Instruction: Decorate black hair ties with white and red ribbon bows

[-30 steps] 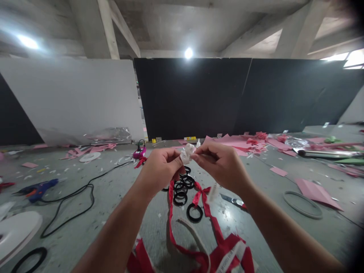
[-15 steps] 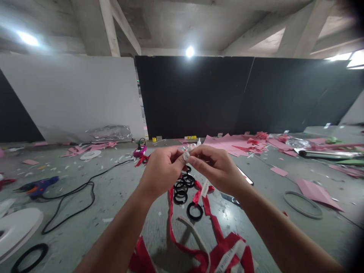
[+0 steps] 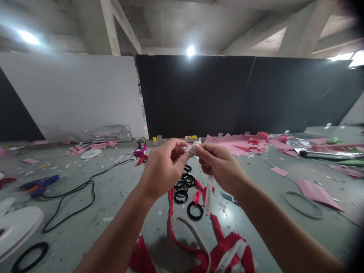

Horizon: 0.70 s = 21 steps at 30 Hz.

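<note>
Above the middle of the table, both hands meet at a white printed ribbon [image 3: 209, 197], gathered into a small knot-like bundle at the fingertips. My left hand [image 3: 163, 167] pinches the bundle's left side between thumb and fingers. From the other side, my right hand [image 3: 223, 163] grips it between thumb and forefinger, and a lettered tail hangs below that hand. Under the hands lie several black rings [image 3: 181, 196]. A small red bow [image 3: 200, 192] touches the nearest ring. Closer to me, red ribbon [image 3: 231, 244] lies in a heap with more white printed ribbon.
A blue glue gun [image 3: 42, 185] with a black cable [image 3: 92, 189] lies to the left. Nearer are a white spool [image 3: 25, 231] and another black ring [image 3: 30, 258]. Pink paper [image 3: 222, 142] and a grey ring [image 3: 303, 216] lie right; a black panel [image 3: 196, 94] stands behind.
The ribbon loop around my left fingertips is now a crumpled bundle held slightly higher. My right hand has shifted a little, and the white tail hangs straighter. The rings stay in place.
</note>
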Motion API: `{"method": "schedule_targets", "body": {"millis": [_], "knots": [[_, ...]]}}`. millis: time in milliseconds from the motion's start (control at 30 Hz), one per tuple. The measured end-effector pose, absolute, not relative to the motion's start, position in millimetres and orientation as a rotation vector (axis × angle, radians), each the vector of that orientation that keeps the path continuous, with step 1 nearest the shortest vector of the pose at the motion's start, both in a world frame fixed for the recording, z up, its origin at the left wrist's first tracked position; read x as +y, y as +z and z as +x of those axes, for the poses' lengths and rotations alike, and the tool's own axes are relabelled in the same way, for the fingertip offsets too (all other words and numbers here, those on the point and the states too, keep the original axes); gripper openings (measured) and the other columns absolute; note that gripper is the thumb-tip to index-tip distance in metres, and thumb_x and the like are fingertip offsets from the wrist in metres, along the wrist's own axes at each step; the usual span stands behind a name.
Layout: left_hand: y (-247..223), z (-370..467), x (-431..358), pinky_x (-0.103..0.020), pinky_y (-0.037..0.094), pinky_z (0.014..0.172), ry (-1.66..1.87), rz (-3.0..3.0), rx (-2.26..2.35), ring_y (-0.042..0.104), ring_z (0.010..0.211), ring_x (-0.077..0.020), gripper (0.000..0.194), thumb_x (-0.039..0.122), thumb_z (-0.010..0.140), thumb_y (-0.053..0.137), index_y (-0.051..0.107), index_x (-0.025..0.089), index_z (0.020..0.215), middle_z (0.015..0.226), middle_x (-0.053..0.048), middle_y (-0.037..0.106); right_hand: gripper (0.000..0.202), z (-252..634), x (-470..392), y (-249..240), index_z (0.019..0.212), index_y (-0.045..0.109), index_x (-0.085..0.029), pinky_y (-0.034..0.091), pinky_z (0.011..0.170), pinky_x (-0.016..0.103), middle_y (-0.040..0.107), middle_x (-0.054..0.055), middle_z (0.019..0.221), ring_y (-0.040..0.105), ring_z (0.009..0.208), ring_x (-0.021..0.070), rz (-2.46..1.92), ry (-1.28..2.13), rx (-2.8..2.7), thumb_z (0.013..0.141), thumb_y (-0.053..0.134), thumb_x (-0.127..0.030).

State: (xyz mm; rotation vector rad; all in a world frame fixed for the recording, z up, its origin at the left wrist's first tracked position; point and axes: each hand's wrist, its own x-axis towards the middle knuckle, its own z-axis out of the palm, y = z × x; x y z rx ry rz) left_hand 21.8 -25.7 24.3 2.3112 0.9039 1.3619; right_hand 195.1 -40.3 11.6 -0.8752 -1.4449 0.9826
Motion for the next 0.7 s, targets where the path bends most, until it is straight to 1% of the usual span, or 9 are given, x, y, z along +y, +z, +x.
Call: {"method": "schedule_targets", "body": {"millis": [100,167,267,400,467,567,633,700], "knots": [[22,25,-25,-0.029,0.050,0.078,1.544,2.617,0.862,0.064,0.088,-0.0183,0.018,0.019,0.088,0.059,0.065,0.016,0.104,0.098,-0.007,0.070,0.030,194,-42,13,0.081,0.065,-0.017,0.021,0.044,0.024,0.037,-0.006,0.057,0.031,0.049,0.0066,-0.887,0.946,-1.445,0.087,0.063,-0.047],[18,26,-23,-0.032,0.049,0.081,1.640,2.776,0.860,0.064,0.091,-0.0205,0.017,0.016,0.087,0.058,0.066,0.015,0.102,0.097,-0.008,0.071,0.029,193,-44,15,0.081,0.066,-0.017,0.021,0.044,0.025,0.036,-0.006,0.056,0.030,0.049,0.0066,-0.875,0.945,-1.444,0.087,0.063,-0.045],[14,27,-19,-0.034,0.049,0.079,1.773,2.860,0.866,0.066,0.087,-0.0211,0.017,0.016,0.088,0.057,0.068,0.013,0.101,0.093,-0.008,0.073,0.027,192,-46,17,0.080,0.067,-0.017,0.021,0.044,0.025,0.037,-0.006,0.055,0.030,0.048,0.0065,-0.859,0.916,-1.449,0.087,0.063,-0.043],[12,26,-20,-0.034,0.048,0.077,1.900,2.833,0.821,0.068,0.083,-0.0199,0.012,0.017,0.086,0.061,0.069,0.016,0.095,0.089,-0.005,0.075,0.028,192,-49,17,0.076,0.067,-0.017,0.024,0.045,0.025,0.041,-0.005,0.055,0.035,0.048,0.0065,-0.879,0.782,-1.509,0.086,0.065,-0.043],[12,28,-23,-0.032,0.048,0.073,1.902,2.696,0.862,0.068,0.078,-0.0184,0.010,0.018,0.085,0.062,0.069,0.018,0.092,0.084,-0.004,0.075,0.028,191,-50,17,0.074,0.067,-0.017,0.025,0.045,0.025,0.043,-0.005,0.055,0.037,0.049,0.0068,-0.862,0.747,-1.537,0.086,0.065,-0.042],[11,33,-26,-0.026,0.049,0.063,1.857,2.217,0.879,0.065,0.067,-0.0138,0.006,0.022,0.087,0.059,0.064,0.019,0.090,0.080,-0.002,0.071,0.025,188,-51,17,0.077,0.070,-0.017,0.031,0.047,0.024,0.050,-0.003,0.058,0.042,0.051,0.0076,-0.848,0.680,-1.525,0.086,0.065,-0.040],[9,38,-27,-0.022,0.047,0.054,1.784,1.879,0.798,0.059,0.057,-0.0102,0.005,0.024,0.090,0.055,0.058,0.020,0.090,0.075,0.001,0.065,0.022,184,-52,17,0.080,0.071,-0.016,0.035,0.049,0.024,0.056,-0.002,0.062,0.046,0.053,0.0084,-0.858,0.619,-1.525,0.086,0.066,-0.037],[8,43,-27,-0.019,0.042,0.048,1.690,1.627,0.686,0.052,0.051,-0.0077,0.005,0.025,0.091,0.052,0.052,0.021,0.089,0.070,0.003,0.058,0.021,181,-52,16,0.078,0.070,-0.016,0.038,0.050,0.024,0.059,-0.001,0.064,0.049,0.055,0.0092,-0.859,0.589,-1.569,0.085,0.067,-0.036]]}}
